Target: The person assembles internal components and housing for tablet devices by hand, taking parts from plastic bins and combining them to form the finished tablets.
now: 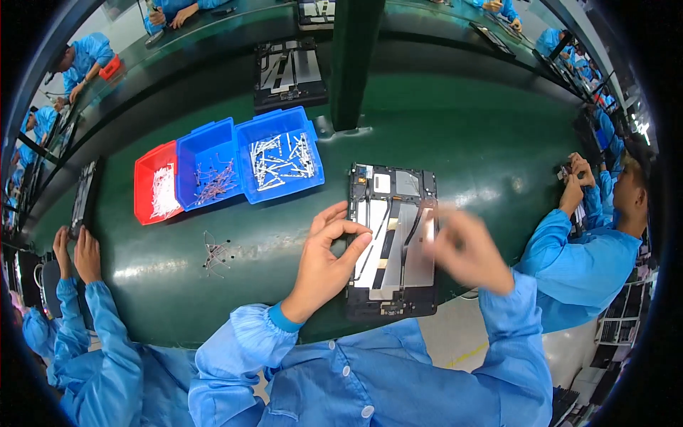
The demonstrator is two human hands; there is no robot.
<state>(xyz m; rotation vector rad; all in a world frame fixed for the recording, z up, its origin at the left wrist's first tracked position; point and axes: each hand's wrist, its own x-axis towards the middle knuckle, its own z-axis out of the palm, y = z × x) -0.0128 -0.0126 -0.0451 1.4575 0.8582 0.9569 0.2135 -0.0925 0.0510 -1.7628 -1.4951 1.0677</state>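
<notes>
An opened tablet [381, 294], black-framed with silver battery plates and dark ribbon cables, lies on the green bench right in front of me. My left hand [326, 260] is at its left edge, thumb and index fingertips brought close together over the inner parts. Whatever they may pinch is too small to make out. The other fingers of that hand curl beside the tablet's edge. Over the tablet's right side is my right hand [469, 249], smeared by motion, so its fingers and anything in them cannot be read.
Left of the tablet stand a red bin [144, 188] of white strips, a blue bin [186, 151] of thin wired parts and another blue bin [249, 128] of white strips. Loose wires [217, 254] lie nearer. Behind are another opened tablet [288, 67] and a post [350, 71]. Co-workers sit both sides.
</notes>
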